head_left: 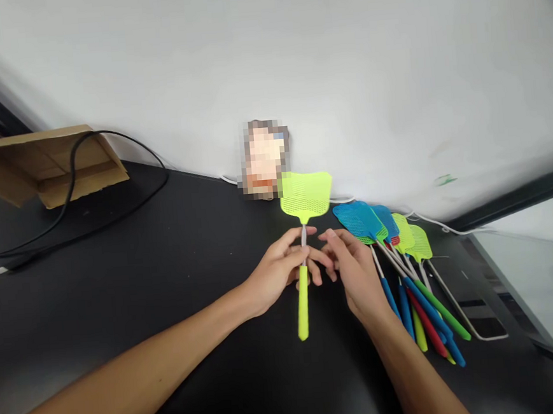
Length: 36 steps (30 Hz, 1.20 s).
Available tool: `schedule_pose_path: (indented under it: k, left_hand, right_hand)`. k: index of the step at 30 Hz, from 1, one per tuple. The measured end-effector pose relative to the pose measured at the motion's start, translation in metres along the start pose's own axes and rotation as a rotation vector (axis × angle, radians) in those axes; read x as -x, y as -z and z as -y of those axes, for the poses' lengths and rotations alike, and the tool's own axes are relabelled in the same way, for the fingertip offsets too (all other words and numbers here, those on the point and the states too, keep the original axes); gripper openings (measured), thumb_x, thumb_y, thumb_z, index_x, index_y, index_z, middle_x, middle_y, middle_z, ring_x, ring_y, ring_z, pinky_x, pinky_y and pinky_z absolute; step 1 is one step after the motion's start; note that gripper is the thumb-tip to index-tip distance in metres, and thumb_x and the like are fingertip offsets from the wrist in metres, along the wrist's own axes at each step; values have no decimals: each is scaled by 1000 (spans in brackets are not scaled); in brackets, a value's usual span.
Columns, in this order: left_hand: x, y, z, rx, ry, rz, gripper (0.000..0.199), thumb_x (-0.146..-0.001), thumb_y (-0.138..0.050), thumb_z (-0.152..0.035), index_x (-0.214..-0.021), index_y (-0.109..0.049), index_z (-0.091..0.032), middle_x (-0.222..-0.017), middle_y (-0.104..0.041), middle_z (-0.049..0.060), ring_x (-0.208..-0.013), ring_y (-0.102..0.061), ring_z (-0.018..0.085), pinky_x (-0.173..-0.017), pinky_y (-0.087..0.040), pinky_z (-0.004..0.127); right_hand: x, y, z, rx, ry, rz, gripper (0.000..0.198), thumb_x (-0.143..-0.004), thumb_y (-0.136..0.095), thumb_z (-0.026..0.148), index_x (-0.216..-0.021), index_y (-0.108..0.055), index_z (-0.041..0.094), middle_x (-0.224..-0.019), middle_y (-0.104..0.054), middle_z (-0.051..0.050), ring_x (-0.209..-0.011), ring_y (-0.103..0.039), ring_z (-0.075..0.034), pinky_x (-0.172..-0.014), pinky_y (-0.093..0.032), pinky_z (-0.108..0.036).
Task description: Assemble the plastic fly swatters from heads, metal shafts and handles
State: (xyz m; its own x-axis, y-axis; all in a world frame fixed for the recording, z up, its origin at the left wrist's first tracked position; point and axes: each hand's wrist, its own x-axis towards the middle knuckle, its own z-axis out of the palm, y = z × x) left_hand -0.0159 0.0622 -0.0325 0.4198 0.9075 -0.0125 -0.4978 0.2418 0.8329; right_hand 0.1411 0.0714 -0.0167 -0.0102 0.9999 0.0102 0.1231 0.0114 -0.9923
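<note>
A yellow-green fly swatter (306, 193) stands out in the middle of the head view, its mesh head toward the wall and its handle pointing at me. My left hand (277, 267) is closed around its thin metal shaft, between head and handle. Just to the right, my right hand (358, 274) has its fingers loosely bent and apart, with nothing visible in them. Its fingertips are close to those of my left hand; whether they touch, I cannot tell. Beside my right hand lies a pile of fly swatters (358, 218) in blue, green, yellow-green and red.
An open cardboard box (79, 162) lies at the back left, with a black cable (115, 221) looping before it. A blurred-out upright object (264, 160) leans on the white wall (365, 66). A phone-like dark slab (470, 303) sits right of the swatters on the black table (213, 371).
</note>
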Motion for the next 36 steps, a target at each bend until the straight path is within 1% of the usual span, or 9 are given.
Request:
schedule_pose_path:
  k: [3,6,9,12,15,18,22,28,36]
  left_hand:
    - [-2,-1,2,-80,-86,-143,39,-96,-61,-33,-129,-45,-21,-85,-68,3,-76,-67,17,-60,-48,24]
    - [-3,1,3,-204,-141,-229,31,-91,-68,-30,-117,-55,-19,-84,-63,0,-76,-64,14,-71,-54,28]
    - [-4,4,3,-358,-171,-249,29,-90,-68,-30,-116,-64,-17,-81,-59,-1,-69,-60,11,-67,-52,26]
    - [-5,8,5,-403,-134,-211,30,-97,-56,-36,-113,-68,-14,-83,-55,0,-60,-57,9,-60,-50,26]
    - [-5,11,9,-374,-87,-188,36,-99,-50,-39,-116,-67,-12,-94,-54,3,-59,-60,9,-56,-53,29]
    - [-5,12,12,-419,-57,-186,38,-99,-50,-36,-126,-64,-12,-94,-55,3,-55,-59,8,-53,-54,29]
    - [-3,10,10,-536,-70,-141,33,-99,-49,-32,-121,-66,-14,-91,-55,1,-54,-59,7,-54,-54,27]
    - [-1,6,5,-698,-76,-109,27,-98,-48,-28,-112,-67,-15,-90,-57,1,-55,-59,6,-56,-53,24]
    - [0,4,5,-739,-76,-68,26,-98,-47,-28,-110,-67,-15,-92,-58,2,-58,-59,7,-57,-55,24]
  right_hand:
    - [7,-3,4,264,74,76,34,-94,-60,53,-92,-66,20,-68,-63,1,-59,-55,-14,-55,-40,-25]
    - [14,-5,9,532,152,172,33,-99,-54,50,-90,-66,20,-77,-69,-2,-68,-61,-17,-62,-41,-27]
    - [15,-4,10,622,192,254,37,-103,-45,45,-80,-61,21,-72,-67,0,-64,-60,-15,-62,-38,-27]
    - [12,-1,8,703,197,339,38,-104,-43,40,-74,-58,22,-67,-65,1,-59,-58,-14,-61,-36,-27]
    - [8,6,9,1017,220,238,36,-101,-45,35,-70,-54,21,-61,-61,0,-55,-55,-16,-57,-29,-29]
    - [3,23,16,1373,244,71,31,-100,-43,31,-74,-56,20,-69,-67,-6,-62,-61,-20,-57,-25,-32]
    - [-6,56,27,1659,37,-55,36,-101,-38,36,-82,-64,19,-77,-71,-13,-69,-67,-27,-58,-26,-33]
    - [-8,91,31,1697,-304,-6,43,-97,-35,45,-86,-69,22,-93,-72,-16,-86,-69,-38,-65,-41,-40]
    - [-10,119,25,1598,-345,-226,76,-88,-32,77,-109,-68,13,-97,-70,-23,-93,-68,-43,-75,-50,-49]
